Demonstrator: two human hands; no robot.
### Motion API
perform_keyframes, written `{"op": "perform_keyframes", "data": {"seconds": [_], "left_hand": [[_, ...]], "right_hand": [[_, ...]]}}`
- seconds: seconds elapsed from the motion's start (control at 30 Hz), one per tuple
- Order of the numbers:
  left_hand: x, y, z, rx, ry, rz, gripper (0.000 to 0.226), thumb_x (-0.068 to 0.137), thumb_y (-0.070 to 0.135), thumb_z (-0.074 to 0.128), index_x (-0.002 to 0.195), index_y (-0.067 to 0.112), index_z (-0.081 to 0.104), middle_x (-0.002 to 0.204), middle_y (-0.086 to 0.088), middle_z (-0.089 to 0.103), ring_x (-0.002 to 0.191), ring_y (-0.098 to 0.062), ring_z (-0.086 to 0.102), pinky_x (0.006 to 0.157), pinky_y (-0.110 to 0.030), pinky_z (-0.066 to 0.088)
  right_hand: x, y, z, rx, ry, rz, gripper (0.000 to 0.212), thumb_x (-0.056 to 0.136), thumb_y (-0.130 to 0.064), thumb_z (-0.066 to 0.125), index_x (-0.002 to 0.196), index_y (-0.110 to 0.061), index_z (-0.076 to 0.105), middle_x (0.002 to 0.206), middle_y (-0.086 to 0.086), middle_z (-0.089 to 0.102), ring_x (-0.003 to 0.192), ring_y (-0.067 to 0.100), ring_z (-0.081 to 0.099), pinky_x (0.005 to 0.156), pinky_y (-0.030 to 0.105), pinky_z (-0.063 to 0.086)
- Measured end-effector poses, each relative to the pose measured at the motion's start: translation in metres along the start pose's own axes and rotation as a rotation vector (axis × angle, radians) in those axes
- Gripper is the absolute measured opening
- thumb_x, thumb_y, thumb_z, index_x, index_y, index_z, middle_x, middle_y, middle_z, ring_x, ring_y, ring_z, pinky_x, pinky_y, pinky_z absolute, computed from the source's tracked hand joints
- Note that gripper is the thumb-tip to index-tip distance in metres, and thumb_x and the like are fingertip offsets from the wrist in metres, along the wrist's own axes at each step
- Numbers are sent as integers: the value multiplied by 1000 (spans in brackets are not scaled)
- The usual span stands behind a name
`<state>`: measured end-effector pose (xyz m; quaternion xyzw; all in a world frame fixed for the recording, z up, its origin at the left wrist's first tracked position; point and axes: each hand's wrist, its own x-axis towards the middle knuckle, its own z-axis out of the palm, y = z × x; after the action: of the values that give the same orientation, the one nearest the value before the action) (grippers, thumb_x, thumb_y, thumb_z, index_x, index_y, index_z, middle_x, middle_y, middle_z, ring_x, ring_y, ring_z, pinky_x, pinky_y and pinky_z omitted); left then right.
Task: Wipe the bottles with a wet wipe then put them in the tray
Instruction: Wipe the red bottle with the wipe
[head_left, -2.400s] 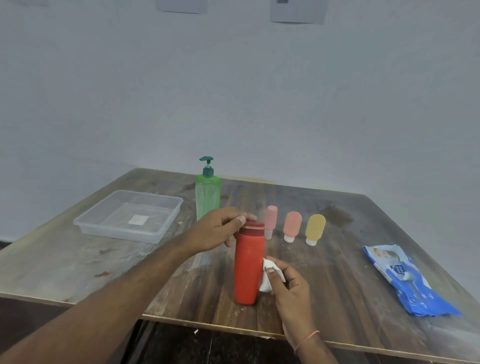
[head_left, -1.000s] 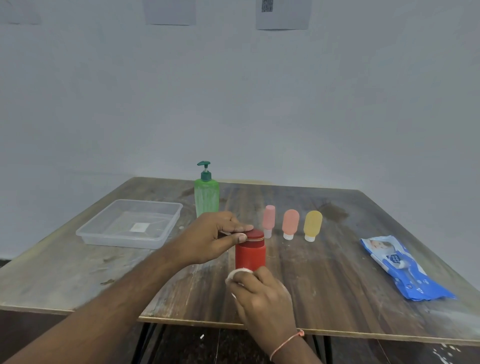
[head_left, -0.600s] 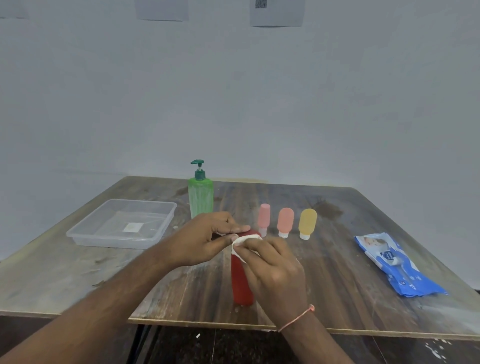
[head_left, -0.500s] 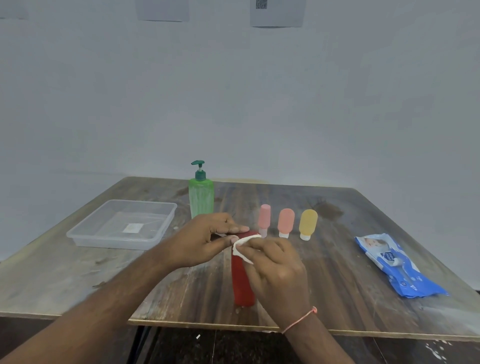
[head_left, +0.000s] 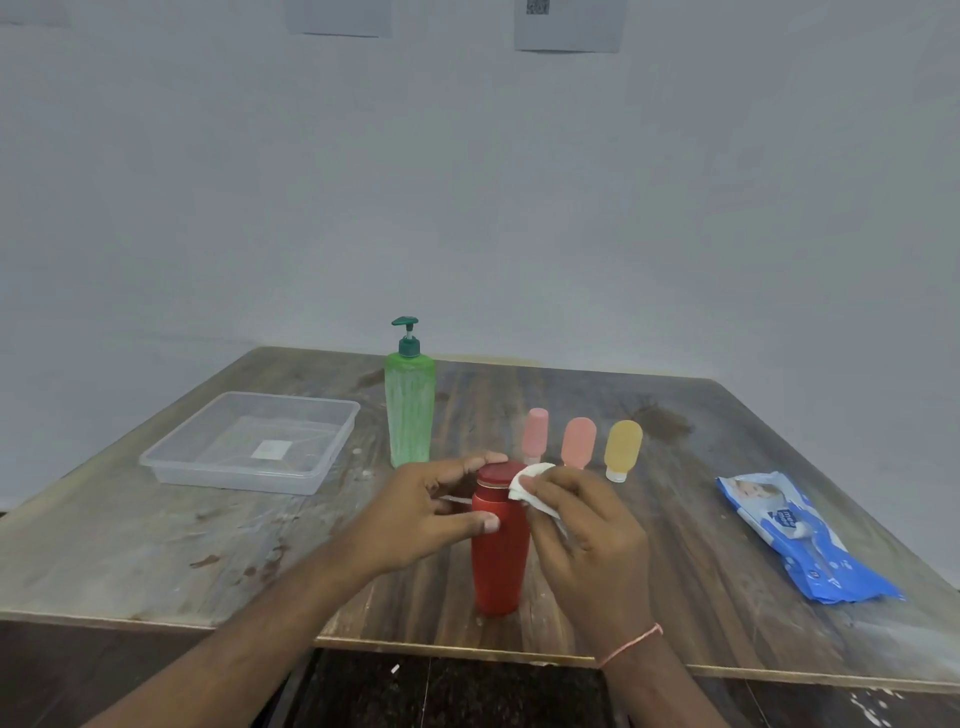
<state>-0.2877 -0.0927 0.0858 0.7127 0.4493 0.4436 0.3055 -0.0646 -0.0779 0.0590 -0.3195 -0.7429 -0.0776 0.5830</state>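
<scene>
Red plastic stood nearest the table's front edge: the red bottle (head_left: 500, 551), upright, held at its neck by the left hand (head_left: 426, 514), thumb on the near side and fingers curled behind the cap; the right hand (head_left: 582, 530) pinched a folded wet wipe (head_left: 530, 486) against the cap's right rim; a moment earlier that wipe had been low on the body, then up across the cap's front, so the wiping had climbed from base to top, and this first bottle looked nearly finished, I judged, with its move to the tray next. Beyond the hands, three small tubes stood cap-down in a row: pale pink tube (head_left: 535, 439), salmon tube (head_left: 578, 441), yellow tube (head_left: 622, 448); left of them rose the green pump bottle (head_left: 409, 410); all four looked unwiped. Farther left lay the clear tray (head_left: 161, 460), holding no bottle; at the right sat the blue wipes packet (head_left: 800, 535) on the wooden table (head_left: 156, 545).
</scene>
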Motion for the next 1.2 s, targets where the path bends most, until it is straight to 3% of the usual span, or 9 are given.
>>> {"op": "perform_keyframes", "data": {"seconds": [0.17,0.3,0.47,0.57,0.67,0.77,0.97,1.07,1.2], "left_hand": [[1,4,19,-85,96,77,59,85,-6,82,134,24,71,122,7,78,118,-13,73,100,-33,60],[1,6,27,-80,97,106,60,77,-10,81,126,23,71,113,4,78,108,-18,75,91,-35,60],[-2,13,31,-141,89,115,68,81,-1,88,138,26,63,124,5,75,117,-19,73,97,-37,61],[-2,15,32,-134,71,114,63,85,6,88,140,24,62,124,5,76,118,-19,72,100,-38,60],[-2,9,29,-111,71,36,71,85,10,89,145,26,56,113,4,81,113,-15,75,105,-43,57],[-4,4,26,-98,67,0,71,83,8,90,143,26,57,110,4,82,112,-13,75,108,-41,56],[-1,8,27,-53,32,-19,65,86,15,89,141,31,58,122,15,78,117,-8,72,105,-34,57],[-1,6,24,-38,49,-29,64,89,15,86,144,30,57,124,17,77,116,-9,72,98,-34,61],[3,-5,20,-103,150,-79,62,93,8,80,146,28,56,124,13,77,115,-12,74,95,-32,62]], "right_hand": [[6,-18,6,-191,-71,-228,17,96,-13,77,109,-21,83,111,-2,75,89,27,66,77,38,54],[23,-42,11,-409,-140,-215,17,93,-23,69,105,-31,79,107,-8,70,88,26,60,76,43,41],[37,-47,7,-343,-212,87,17,92,-43,72,106,-40,80,100,-17,65,98,14,52,80,36,34],[42,-42,4,-178,-260,349,20,94,-55,64,94,-42,79,93,-21,66,96,9,55,83,44,49],[50,-27,-5,122,-212,613,30,93,-65,66,81,-40,78,83,-23,74,87,7,68,81,50,59],[51,-17,-11,270,-206,717,26,92,-54,76,76,-34,81,79,-18,78,79,4,73,79,45,61],[46,4,-20,404,-236,829,20,94,-47,78,90,-28,84,83,-12,80,79,4,74,66,23,58],[32,31,-22,380,-230,875,16,94,-38,81,86,-24,84,83,-7,81,80,10,76,71,32,60],[-16,50,-10,558,-230,1073,14,93,-24,82,85,-13,83,83,7,80,78,19,71,71,37,58]]}}
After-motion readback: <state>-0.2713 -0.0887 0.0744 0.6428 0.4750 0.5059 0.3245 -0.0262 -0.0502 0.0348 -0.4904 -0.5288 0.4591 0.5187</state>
